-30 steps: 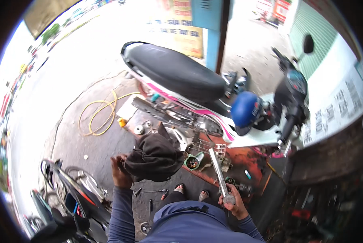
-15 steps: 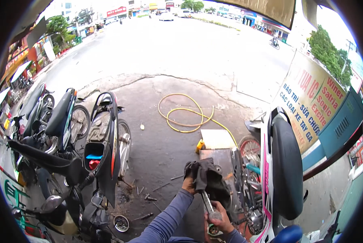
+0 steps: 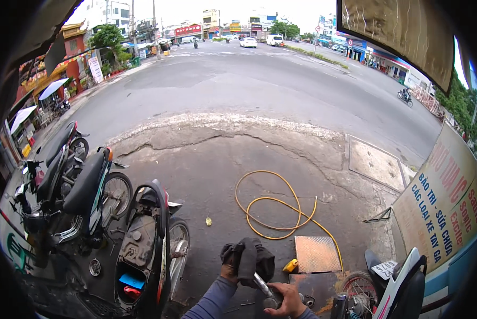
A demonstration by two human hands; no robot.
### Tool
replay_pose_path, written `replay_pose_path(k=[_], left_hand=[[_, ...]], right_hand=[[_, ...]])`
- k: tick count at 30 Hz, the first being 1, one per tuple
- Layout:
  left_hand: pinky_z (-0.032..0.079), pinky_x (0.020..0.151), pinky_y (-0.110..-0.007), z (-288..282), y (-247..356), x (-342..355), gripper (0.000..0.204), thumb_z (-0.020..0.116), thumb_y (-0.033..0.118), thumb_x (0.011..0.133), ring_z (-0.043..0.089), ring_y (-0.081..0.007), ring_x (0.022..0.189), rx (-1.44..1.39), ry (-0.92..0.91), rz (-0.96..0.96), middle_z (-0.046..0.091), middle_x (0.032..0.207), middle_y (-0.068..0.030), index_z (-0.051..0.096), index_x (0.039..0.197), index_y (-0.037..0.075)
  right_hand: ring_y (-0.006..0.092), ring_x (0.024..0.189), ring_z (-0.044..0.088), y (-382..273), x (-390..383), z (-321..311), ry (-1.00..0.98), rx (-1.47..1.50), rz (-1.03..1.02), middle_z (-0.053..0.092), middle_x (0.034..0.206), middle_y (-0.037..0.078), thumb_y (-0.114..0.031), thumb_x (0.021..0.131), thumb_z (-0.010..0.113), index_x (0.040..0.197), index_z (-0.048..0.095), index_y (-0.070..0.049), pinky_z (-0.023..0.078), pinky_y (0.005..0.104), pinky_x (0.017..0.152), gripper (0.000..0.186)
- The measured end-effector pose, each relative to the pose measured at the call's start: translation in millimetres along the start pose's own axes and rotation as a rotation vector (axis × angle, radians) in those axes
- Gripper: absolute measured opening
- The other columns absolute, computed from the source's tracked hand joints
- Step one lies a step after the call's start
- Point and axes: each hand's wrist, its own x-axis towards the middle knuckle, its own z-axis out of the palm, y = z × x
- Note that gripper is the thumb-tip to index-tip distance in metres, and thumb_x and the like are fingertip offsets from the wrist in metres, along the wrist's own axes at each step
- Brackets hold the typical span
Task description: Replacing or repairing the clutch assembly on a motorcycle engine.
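Note:
A shiny metal tube with a thicker grey end (image 3: pixel 260 284), resembling a motorcycle fork leg, slants between my hands at the lower middle. My left hand (image 3: pixel 228 272) grips a black cloth (image 3: pixel 255 259) bunched around the tube's upper part, which it hides. Around the thick lower end closes my right hand (image 3: pixel 288 299), thumb and fingers on the metal. Just right of that hand, small round parts (image 3: pixel 308 301) lie on a rusty metal surface (image 3: pixel 315 282). A yellow bottle (image 3: pixel 290 266) stands beyond them.
A stripped motorbike with an open seat compartment (image 3: pixel 137 254) stands left, with more parked motorbikes (image 3: pixel 86 183) behind. Another motorbike (image 3: pixel 406 290) is close at right. A yellow hose (image 3: pixel 281 199) loops on the ground past a chequered metal plate (image 3: pixel 317 254). Beyond lies the street.
The view has tilted up toward the street, so my hands sit lower in it. The cloth, earlier hanging down to the right, is now bunched up around the tube. Both hands keep their hold.

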Motion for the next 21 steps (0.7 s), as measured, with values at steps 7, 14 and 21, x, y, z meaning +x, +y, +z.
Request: replay_pose_path(k=[7,14,21], left_hand=[[0.042,0.099,-0.036,43,89,173,0.046,0.062,0.026,0.086,0.053,-0.0249,0.117,1.462,-0.093,0.831,0.052,0.130,-0.0100,0.053,0.127,0.007],[0.042,0.102,-0.033,-12,265,289,0.045,0.051,0.033,0.097,0.052,-0.0194,0.118,0.177,0.077,0.355,0.051,0.131,-0.0082,0.045,0.135,0.008],[0.036,0.105,-0.037,-44,468,444,0.057,0.059,0.025,0.089,0.044,-0.0283,0.127,1.592,-0.017,0.926,0.044,0.139,-0.0157,0.040,0.140,0.008]], right_hand=[[0.0344,0.103,0.046,94,302,21,0.460,-0.024,-0.101,0.041,0.112,0.023,-0.061,0.076,0.054,0.117,0.047,0.003,0.038,0.0431,0.092,0.076],[0.0335,0.113,0.049,156,584,75,-0.322,0.297,-0.098,0.051,0.117,0.018,-0.043,0.088,0.054,0.115,0.059,-0.001,0.037,0.0394,0.099,0.050],[0.0287,0.111,0.053,192,879,164,-0.615,-0.511,-1.044,0.055,0.117,0.009,-0.014,0.065,0.061,0.106,0.061,-0.013,0.031,0.0508,0.104,0.042]])
